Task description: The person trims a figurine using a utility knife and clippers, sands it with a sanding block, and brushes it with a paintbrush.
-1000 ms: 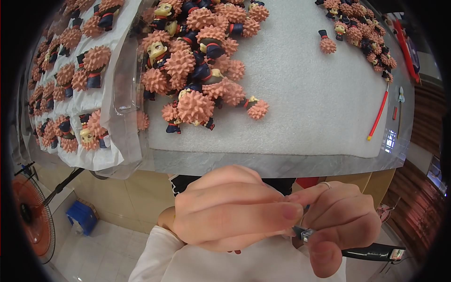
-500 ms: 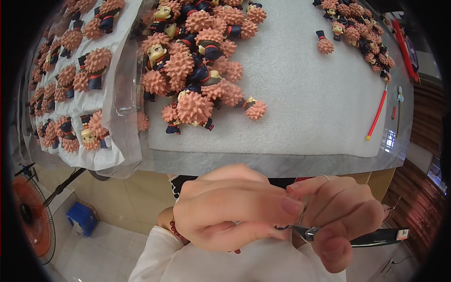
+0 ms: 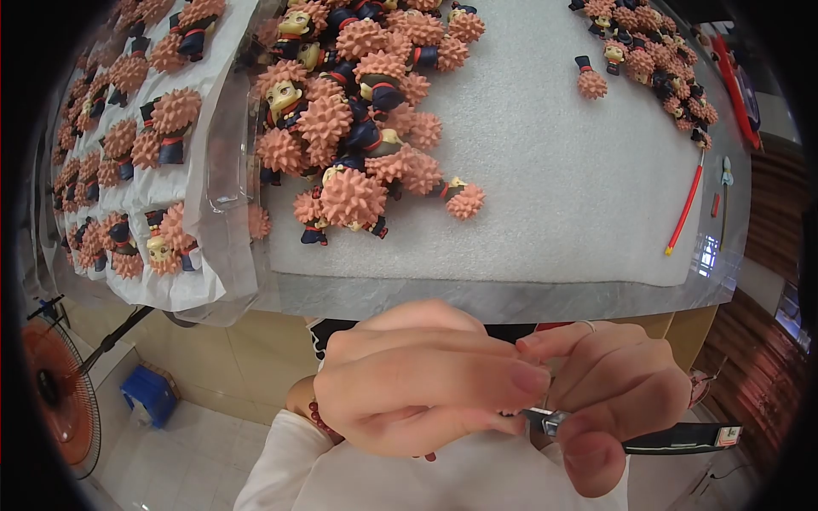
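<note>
My left hand (image 3: 426, 375) is closed in front of my body, below the table edge. Its fingertips pinch something small that is mostly hidden; a bit of pink shows under the thumb. My right hand (image 3: 618, 396) is closed around a dark-handled tool (image 3: 682, 438) with a metal part, whose tip points at the left fingertips. The fingertips of both hands nearly meet. Beyond them, a pile of small figures (image 3: 354, 196) with pink spiky hair and dark blue clothes lies on the white foam sheet (image 3: 528, 196).
More figures lie in a white-lined tray (image 3: 196, 281) at left and in a pile (image 3: 648, 60) at far right. A red stick tool (image 3: 685, 209) lies at the sheet's right edge. A fan (image 3: 55, 387) and blue crate (image 3: 146, 393) stand lower left.
The tool has tilted slightly in my right hand, and its tip stays at my left fingertips. Both hands have shifted a little. The figures on the table have not been moved.
</note>
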Demonstrator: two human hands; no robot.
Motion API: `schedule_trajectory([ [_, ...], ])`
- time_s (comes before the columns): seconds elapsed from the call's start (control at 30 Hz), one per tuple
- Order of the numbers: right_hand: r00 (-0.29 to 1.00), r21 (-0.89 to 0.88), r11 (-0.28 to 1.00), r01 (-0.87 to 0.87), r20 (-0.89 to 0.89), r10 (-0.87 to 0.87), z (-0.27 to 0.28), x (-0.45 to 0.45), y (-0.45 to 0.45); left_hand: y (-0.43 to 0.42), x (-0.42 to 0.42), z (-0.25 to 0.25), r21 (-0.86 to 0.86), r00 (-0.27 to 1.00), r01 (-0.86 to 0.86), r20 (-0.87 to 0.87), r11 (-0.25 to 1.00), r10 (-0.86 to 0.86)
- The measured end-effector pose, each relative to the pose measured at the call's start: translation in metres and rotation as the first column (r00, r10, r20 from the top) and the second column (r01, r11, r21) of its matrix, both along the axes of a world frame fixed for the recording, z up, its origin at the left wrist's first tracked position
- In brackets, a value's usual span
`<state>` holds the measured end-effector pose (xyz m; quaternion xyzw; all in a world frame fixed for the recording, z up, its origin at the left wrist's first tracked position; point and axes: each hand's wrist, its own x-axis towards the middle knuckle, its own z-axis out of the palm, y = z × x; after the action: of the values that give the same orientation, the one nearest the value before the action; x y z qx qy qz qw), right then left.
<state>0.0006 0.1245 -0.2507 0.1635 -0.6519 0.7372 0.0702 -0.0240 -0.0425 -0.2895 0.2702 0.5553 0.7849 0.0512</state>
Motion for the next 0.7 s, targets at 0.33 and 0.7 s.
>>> schedule_trajectory([
  [0.33, 0.999, 0.035, 0.999, -0.031, -0.041, 0.033, -0.0007, -0.0007, 0.0023, 0.0005, 0.0000, 0.0012, -0.013, 1.000, -0.008, -0.002, 1.000, 0.008],
  [0.7, 0.997, 0.021, 0.999, 0.033, -0.064, -0.032, -0.0019, 0.0008, -0.0046, 0.0062, 0.0071, 0.0027, 0.063, 0.986, -0.116, 0.131, 0.991, 0.107],
])
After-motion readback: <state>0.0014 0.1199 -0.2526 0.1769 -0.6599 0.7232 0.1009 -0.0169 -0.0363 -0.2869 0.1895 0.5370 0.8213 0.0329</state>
